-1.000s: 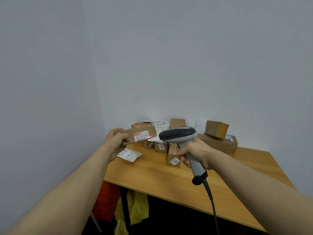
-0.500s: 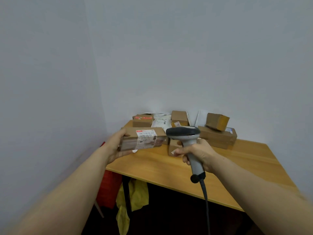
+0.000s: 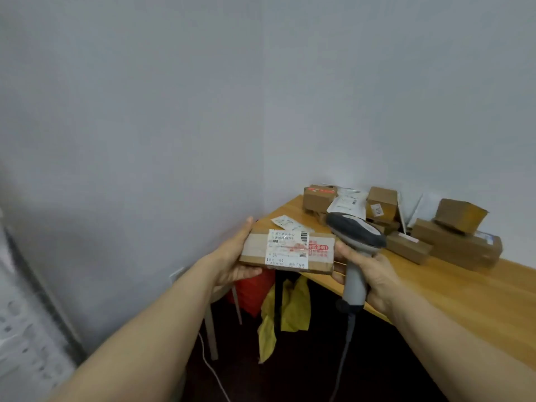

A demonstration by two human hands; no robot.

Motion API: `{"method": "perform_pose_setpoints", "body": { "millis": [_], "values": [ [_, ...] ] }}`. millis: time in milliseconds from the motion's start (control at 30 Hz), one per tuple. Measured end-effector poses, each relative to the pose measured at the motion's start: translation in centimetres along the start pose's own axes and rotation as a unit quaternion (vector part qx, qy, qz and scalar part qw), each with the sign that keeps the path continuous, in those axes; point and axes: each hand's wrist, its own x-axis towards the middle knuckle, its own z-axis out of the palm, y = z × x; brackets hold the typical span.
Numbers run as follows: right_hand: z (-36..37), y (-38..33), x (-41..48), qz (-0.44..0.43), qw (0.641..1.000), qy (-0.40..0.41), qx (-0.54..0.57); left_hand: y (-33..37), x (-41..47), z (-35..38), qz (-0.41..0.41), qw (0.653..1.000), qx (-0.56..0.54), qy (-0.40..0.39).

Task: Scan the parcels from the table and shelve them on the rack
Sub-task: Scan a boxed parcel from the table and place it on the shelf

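Observation:
My left hand [image 3: 232, 256] grips the left end of a flat brown cardboard parcel [image 3: 290, 252] with a white shipping label and red print on top, held level in front of the table corner. My right hand [image 3: 365, 271] grips the grey handle of a barcode scanner [image 3: 355, 236], and its fingers touch the parcel's right end. The scanner's dark head points left over the parcel. Its cable hangs down below my hand. A blurred grey rack edge [image 3: 32, 288] shows at the far left.
The wooden table [image 3: 464, 291] carries several brown parcels [image 3: 455, 242] and white mailers [image 3: 285, 223] piled against the wall corner. Under the table hang a yellow cloth [image 3: 287, 309] and a red object [image 3: 252, 288]. A white cord [image 3: 211, 369] runs along the floor.
The view has swung left, so the table now lies to the right. The parcel has come nearer to me and off the table edge, label up. The scanner sits close beside its right end.

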Motion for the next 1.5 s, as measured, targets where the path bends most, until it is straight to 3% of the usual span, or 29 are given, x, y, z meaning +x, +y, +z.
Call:
{"method": "perform_pose_setpoints", "body": {
  "millis": [267,567,767,1067,1267,1433,1500],
  "values": [
    [6.4,6.9,-9.9,0.059,0.989,-0.133,-0.022,-8.5,-17.5,-7.1,0.032,0.987,-0.021,0.157],
    [22.4,12.8,-21.8,0.123,0.951,-0.284,-0.025,-13.7,-39.2,-18.3,0.073,0.94,-0.156,0.295],
    [34.6,16.8,-29.8,0.177,0.921,-0.345,-0.03,-16.1,-50.0,-25.8,0.121,0.867,-0.212,0.435],
    [56.2,26.3,-40.8,0.205,0.891,-0.396,-0.085,-18.7,-62.8,-45.6,0.189,0.79,-0.265,0.52],
    [67.3,31.4,-46.4,0.243,0.869,-0.409,-0.133,-19.6,-68.5,-58.7,0.117,0.735,-0.241,0.623],
    [72.6,33.4,-48.1,0.24,0.874,-0.396,-0.148,-19.2,-69.4,-66.4,0.068,0.701,-0.164,0.69],
    [73.9,33.9,-48.2,0.24,0.878,-0.386,-0.15,-19.0,-69.3,-68.5,0.004,0.686,-0.086,0.722]
  ]
}}
